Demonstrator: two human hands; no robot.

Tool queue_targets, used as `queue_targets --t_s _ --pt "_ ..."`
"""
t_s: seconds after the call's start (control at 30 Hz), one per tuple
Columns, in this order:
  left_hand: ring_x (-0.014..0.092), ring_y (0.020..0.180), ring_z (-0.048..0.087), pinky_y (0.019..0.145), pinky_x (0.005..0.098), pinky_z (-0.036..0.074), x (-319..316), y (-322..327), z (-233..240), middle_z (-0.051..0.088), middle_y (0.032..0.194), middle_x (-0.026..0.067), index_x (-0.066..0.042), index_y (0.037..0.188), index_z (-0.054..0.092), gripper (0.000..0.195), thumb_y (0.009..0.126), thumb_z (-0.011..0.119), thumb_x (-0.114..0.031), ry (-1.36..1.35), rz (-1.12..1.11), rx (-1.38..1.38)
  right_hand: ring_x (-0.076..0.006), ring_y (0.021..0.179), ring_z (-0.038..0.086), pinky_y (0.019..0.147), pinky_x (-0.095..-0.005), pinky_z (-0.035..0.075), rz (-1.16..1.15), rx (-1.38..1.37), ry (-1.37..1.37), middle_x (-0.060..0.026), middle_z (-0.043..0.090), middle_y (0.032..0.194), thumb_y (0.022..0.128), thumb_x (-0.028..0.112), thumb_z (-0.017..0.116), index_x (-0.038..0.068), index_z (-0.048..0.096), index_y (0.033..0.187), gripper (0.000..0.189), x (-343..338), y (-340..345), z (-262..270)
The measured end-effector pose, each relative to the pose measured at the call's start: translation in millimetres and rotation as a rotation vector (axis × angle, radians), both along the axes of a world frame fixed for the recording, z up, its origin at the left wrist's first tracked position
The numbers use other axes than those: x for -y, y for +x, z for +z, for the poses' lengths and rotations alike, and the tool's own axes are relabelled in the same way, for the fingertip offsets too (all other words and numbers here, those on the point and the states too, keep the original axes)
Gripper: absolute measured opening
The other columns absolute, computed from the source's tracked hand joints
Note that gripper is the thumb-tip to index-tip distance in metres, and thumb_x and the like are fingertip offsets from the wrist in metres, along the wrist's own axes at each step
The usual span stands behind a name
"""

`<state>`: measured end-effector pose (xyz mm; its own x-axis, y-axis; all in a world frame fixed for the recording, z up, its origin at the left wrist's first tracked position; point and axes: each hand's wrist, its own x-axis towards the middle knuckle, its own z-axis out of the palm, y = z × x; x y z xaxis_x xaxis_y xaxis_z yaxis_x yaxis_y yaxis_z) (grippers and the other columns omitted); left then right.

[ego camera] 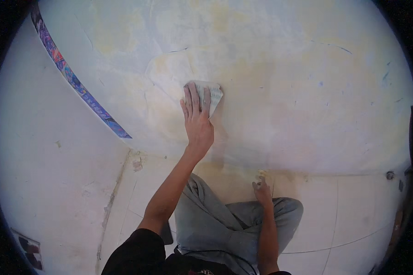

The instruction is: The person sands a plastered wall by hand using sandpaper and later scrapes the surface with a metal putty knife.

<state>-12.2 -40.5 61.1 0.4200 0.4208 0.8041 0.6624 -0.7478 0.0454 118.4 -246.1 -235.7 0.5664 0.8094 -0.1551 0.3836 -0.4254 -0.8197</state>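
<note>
My left hand [196,117] lies flat against the pale, patchy plastered wall [278,86]. Under its fingers is a sheet of sandpaper [215,98], its printed backing facing out and one corner pointing right. Fine cracks run through the wall above and left of this hand. My right hand [262,192] is low by my right knee, close to the foot of the wall. A small yellowish thing [262,172] shows at its fingertips; whether it is held or only touched is unclear.
A colourful printed strip [79,84] runs along the wall at the left, ending near the corner. A dark flat object [167,233] lies beside my left hip. A thin cable [330,248] crosses the tiled floor [309,220] at right. A round dark fitting [390,175] sits far right.
</note>
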Motion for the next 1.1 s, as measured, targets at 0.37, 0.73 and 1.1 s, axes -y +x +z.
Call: queue_targets --t_s 0.37,0.73,1.1 --pt "0.044 0.142 0.006 0.109 0.0619 0.012 -0.7 2.2 14.7 0.008 0.153 0.0259 -0.007 0.145 0.032 0.080 0.070 0.037 0.020 -0.004 -0.071 0.009 -0.0420 0.099 0.060 0.085 -0.0460 0.045 -0.055 -0.009 -0.007 -0.0253 0.063 0.104 0.086 0.030 0.061 0.006 0.043 0.130 0.053 -0.7 4.2 -11.9" --pt "0.044 0.141 0.012 0.110 0.0585 0.015 4.9 9.8 46.6 0.015 0.152 0.0245 -0.006 0.143 0.036 0.079 0.068 0.042 0.016 0.049 -0.070 0.026 -0.0421 0.098 0.060 0.086 -0.0461 0.046 -0.050 0.005 -0.021 -0.0241 0.064 0.104 0.086 0.032 0.060 0.007 0.043 0.130 0.054 0.8 3.4 -14.1" --pt "0.045 0.141 0.008 0.109 0.0619 0.012 10.5 28.8 80.1 0.010 0.153 0.0263 -0.006 0.144 0.033 0.079 0.069 0.037 0.019 0.128 -0.091 0.092 -0.0430 0.098 0.060 0.085 -0.0459 0.046 -0.065 0.023 0.014 -0.0256 0.064 0.103 0.086 0.031 0.061 0.004 0.044 0.128 0.052 2.2 4.9 -15.6"
